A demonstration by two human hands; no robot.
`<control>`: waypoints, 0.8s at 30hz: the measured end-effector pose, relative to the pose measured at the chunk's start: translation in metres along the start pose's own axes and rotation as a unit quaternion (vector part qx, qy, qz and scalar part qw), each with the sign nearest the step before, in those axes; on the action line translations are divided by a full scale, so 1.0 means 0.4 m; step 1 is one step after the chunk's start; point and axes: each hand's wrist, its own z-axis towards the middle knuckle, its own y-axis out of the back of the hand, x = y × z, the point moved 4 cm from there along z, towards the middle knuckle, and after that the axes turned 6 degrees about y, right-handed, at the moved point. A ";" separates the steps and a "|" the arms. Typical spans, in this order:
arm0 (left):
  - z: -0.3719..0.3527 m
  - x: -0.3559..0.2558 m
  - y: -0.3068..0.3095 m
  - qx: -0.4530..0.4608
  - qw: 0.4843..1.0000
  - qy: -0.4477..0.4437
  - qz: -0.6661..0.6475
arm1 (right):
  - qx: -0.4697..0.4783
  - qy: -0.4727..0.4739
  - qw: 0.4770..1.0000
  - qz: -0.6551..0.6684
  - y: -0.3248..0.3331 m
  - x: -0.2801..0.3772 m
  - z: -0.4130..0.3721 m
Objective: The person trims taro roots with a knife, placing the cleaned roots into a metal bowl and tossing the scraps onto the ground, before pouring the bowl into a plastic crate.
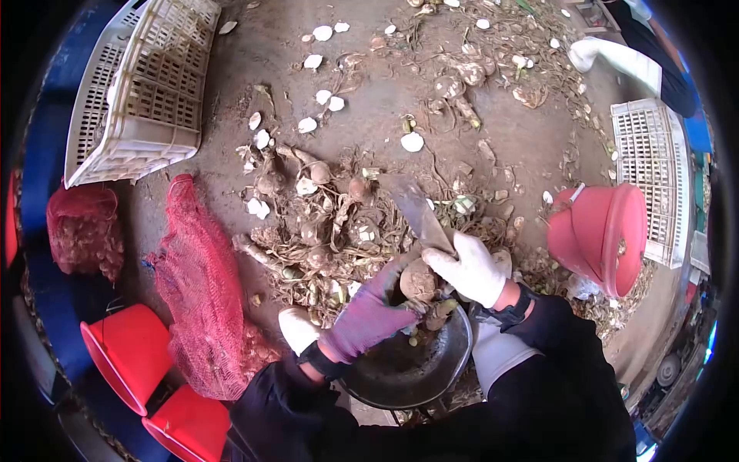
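My left hand, in a purple glove, grips a round brown tuber above a black basin. A wide-bladed knife is in my right hand, which wears a white glove. Its blade points up and away to the left, just beyond the tuber. Clumped roots or stem pieces hang below the tuber over the basin. In front of my hands lies a heap of tubers, dry stalks and trimmings. The fingers of my left hand partly cover the tuber.
White crates stand at the upper left and right. A pink bucket is tipped on its side at right. At left are a red mesh sack and red buckets. Another person's white sleeve shows at upper right.
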 end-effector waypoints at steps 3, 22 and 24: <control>-0.013 -0.013 0.040 -0.104 0.878 -0.081 0.460 | 0.019 -0.019 1.000 0.015 -0.024 -0.022 -0.005; -0.044 -0.029 0.086 -0.107 0.986 -0.018 0.130 | 0.058 0.291 0.932 -0.209 0.008 0.120 -0.059; -0.045 -0.014 0.084 -0.121 0.974 -0.025 0.189 | 0.057 0.289 0.930 -0.220 0.007 0.115 -0.057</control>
